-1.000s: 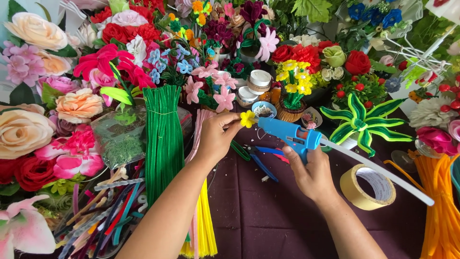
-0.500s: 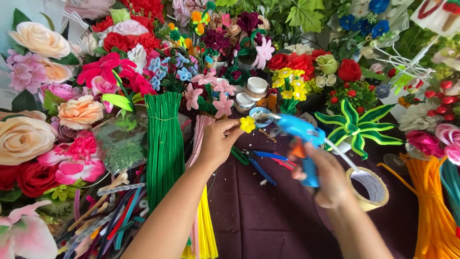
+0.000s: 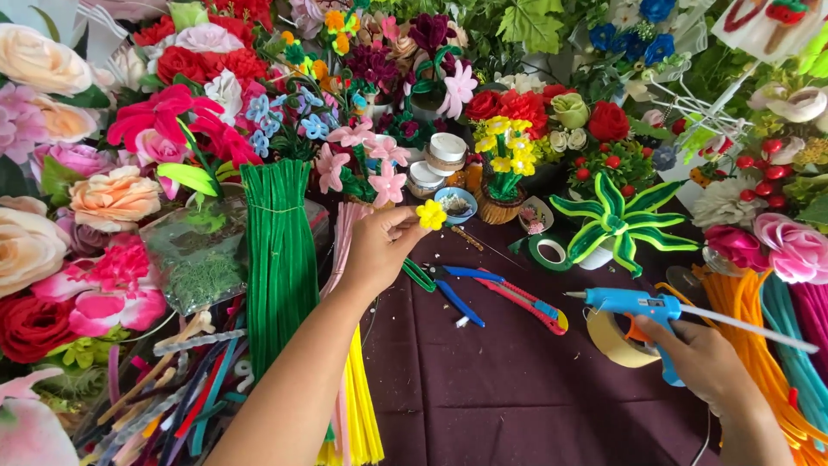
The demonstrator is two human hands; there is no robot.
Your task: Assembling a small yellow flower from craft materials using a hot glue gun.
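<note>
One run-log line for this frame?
left hand: holds yellow flower | right hand: grips blue glue gun | apart, over dark tablecloth

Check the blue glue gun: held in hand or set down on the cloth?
Held. The right hand grips the blue glue gun by its handle, nozzle pointing left, above the tape roll.

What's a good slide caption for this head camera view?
Left hand holds a small yellow flower; right hand grips a blue glue gun.
</note>
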